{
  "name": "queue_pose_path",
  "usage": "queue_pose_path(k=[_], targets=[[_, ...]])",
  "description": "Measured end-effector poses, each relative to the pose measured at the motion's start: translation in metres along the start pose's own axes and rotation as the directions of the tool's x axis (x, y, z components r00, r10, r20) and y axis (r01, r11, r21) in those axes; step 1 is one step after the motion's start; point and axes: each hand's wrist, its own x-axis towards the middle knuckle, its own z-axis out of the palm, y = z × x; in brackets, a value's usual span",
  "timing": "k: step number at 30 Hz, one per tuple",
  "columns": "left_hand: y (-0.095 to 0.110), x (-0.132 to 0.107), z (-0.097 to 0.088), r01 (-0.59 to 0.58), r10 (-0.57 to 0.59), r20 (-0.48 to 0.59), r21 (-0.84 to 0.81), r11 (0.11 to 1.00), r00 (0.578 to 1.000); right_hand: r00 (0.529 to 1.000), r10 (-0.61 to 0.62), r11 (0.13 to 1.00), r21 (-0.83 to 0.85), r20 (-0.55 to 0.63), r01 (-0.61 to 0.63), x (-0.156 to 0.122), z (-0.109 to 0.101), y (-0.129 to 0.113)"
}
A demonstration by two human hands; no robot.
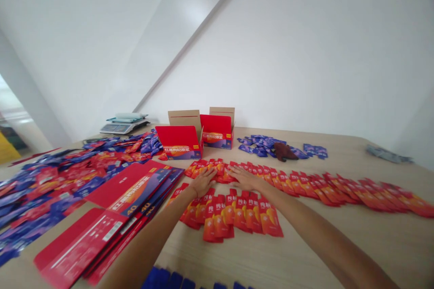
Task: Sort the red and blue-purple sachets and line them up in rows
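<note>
Both my arms reach forward over a wooden table (pixel 339 253). My left hand (pixel 202 181) lies flat, fingers spread, on the left end of a long row of overlapping red sachets (pixel 322 187). Right beside it, my right hand (pixel 246 179) also rests open and flat on the same row. A second, shorter row of red sachets (pixel 237 216) lies closer to me, under my forearms. Neither hand grips anything.
Two open red boxes (pixel 181 142) (pixel 219 131) stand behind the rows. A large heap of red and purple sachets (pixel 50 180) covers the left, with flat red cartons (pixel 111 216) beside it. Purple sachets (pixel 261 144), a brown cloth (pixel 285 151) and a scale (pixel 124 123) sit farther back.
</note>
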Motion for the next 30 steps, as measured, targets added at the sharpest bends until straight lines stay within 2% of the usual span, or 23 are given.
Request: queue_pose_path(k=[6,14,21,26,30], targets=[[-0.001,0.005,0.002,-0.066,0.066,0.026,-0.004,0.998,0.997,0.999,0.04,0.999,0.002,-0.011,-0.04,-0.014,-0.001,0.017],[0.008,0.021,0.007,-0.056,0.055,0.058,0.019,0.998,0.997,0.999,0.04,0.999,-0.003,-0.027,-0.04,-0.023,-0.008,0.014],[0.016,0.029,0.005,-0.034,0.034,0.021,0.001,0.999,0.999,0.996,0.09,0.995,-0.038,0.003,-0.09,-0.032,-0.02,0.023],[0.033,0.037,0.014,0.021,-0.021,0.009,0.018,1.0,1.0,1.0,-0.003,1.0,-0.022,-0.029,0.003,-0.029,-0.017,0.021],[0.036,0.036,0.016,0.013,-0.013,-0.001,0.04,0.999,1.0,1.0,-0.017,0.999,-0.043,-0.019,0.016,-0.04,-0.015,0.025]])
